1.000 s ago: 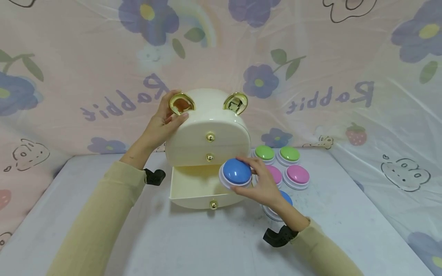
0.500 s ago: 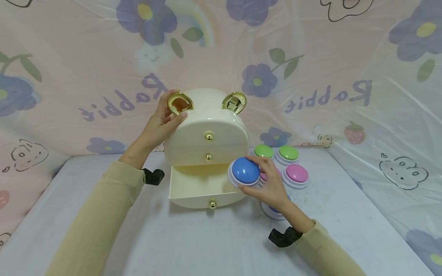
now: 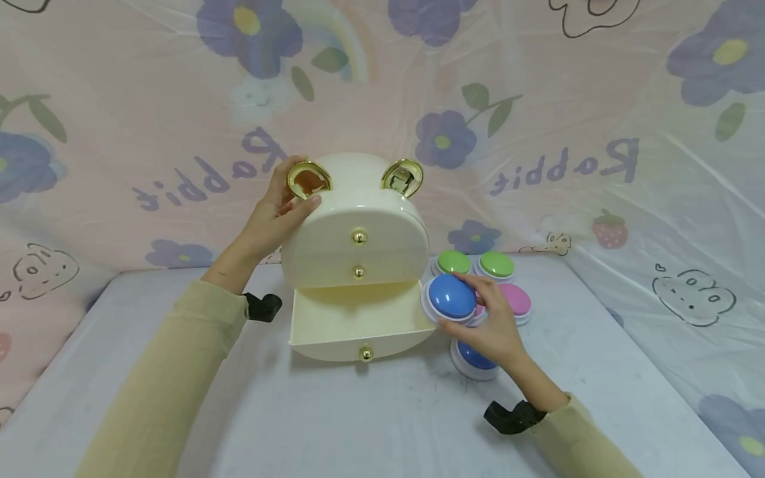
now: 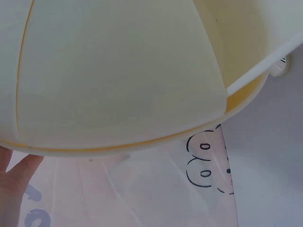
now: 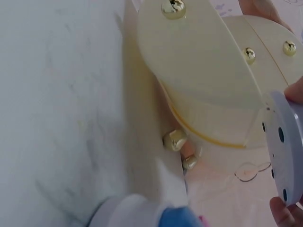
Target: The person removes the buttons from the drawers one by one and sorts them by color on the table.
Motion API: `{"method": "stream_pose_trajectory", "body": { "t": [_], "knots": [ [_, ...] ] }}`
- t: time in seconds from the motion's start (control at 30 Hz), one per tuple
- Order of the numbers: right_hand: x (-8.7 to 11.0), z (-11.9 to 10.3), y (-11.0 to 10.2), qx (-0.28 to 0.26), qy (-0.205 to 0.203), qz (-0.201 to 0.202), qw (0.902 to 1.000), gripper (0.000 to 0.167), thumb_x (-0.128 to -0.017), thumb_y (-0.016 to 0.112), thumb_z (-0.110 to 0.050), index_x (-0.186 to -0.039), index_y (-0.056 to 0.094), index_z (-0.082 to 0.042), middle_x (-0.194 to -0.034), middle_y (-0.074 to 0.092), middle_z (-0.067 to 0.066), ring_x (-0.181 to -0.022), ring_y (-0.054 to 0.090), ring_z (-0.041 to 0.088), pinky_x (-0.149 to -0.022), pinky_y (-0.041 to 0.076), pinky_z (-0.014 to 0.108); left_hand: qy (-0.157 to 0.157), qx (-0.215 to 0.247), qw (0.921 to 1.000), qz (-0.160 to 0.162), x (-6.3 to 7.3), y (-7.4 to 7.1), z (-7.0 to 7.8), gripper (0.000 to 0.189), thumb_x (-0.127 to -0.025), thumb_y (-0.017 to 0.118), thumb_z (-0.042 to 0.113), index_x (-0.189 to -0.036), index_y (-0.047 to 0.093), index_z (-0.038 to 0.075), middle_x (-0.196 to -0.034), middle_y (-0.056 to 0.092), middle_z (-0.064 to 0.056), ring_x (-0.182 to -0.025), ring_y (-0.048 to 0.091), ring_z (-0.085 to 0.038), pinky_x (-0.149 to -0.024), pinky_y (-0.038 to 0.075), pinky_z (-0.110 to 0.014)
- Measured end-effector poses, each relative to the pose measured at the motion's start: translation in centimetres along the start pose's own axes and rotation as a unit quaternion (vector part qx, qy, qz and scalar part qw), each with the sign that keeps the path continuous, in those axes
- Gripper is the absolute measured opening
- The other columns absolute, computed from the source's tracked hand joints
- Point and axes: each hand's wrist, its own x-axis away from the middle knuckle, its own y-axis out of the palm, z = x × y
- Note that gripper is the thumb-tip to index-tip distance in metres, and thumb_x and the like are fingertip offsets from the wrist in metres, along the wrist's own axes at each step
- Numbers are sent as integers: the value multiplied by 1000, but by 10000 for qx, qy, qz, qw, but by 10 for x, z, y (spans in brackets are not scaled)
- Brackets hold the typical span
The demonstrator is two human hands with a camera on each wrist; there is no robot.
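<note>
A cream drawer box [image 3: 355, 252] with gold ears stands mid-table, its bottom drawer [image 3: 352, 318] pulled out and nothing visible inside. My left hand [image 3: 269, 216] grips the box's left gold ear [image 3: 309, 179], thumb in front and fingers behind. Just right of the drawer, my right hand [image 3: 501, 328] holds a blue push button [image 3: 452, 296] by its white rim, dome tilted toward the head camera. In the right wrist view the flat underside of that button [image 5: 282, 151] shows small dark holes.
Behind the held button stand two green buttons [image 3: 497, 263] and a pink button [image 3: 515, 300]; another pink one is mostly covered. A second blue button [image 3: 476, 356] sits on the white table [image 3: 382, 425] below my right hand. A printed cloth [image 3: 358, 113] hangs behind.
My right hand has carried the blue button rightward, from over the drawer's right part to beside it, in front of the other buttons. The left hand keeps its grip on the ear.
</note>
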Motion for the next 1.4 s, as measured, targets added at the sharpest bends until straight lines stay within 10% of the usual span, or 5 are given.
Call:
{"method": "stream_pose_trajectory", "body": {
  "t": [0.4, 0.87, 1.4],
  "knots": [
    [10, 13, -17, 146, 944, 354, 9948, 74, -73, 82, -22, -138, 49, -12, -130, 46, 19, -116, 47, 32, -94, 42, 54, -5, -6, 10000, 6, 0, 1, 0, 63, -96, 58, 28, -145, 21, 44, -139, 48, -4, -130, 45, -21, -101, 38, -48],
    [14, 25, -38, 471, 2664, 286, 9623, 80, -81, 75, -33, -145, 36, -5, -136, 36, 28, -123, 39, 43, -99, 40, 60, -16, 26, 10000, -20, 1, 0, 3, 63, -96, 57, 28, -145, 20, 43, -139, 47, -4, -131, 44, -21, -99, 39, -45],
    [18, 39, -57, 1282, 3046, -91, 9438, 87, -80, 75, -38, -142, 32, 6, -134, 30, 36, -120, 36, 49, -98, 38, 64, 5, -22, 10000, 25, 0, 1, 1, 63, -96, 58, 27, -145, 21, 43, -139, 48, -6, -133, 43, -22, -100, 38, -48]
  ]
}}
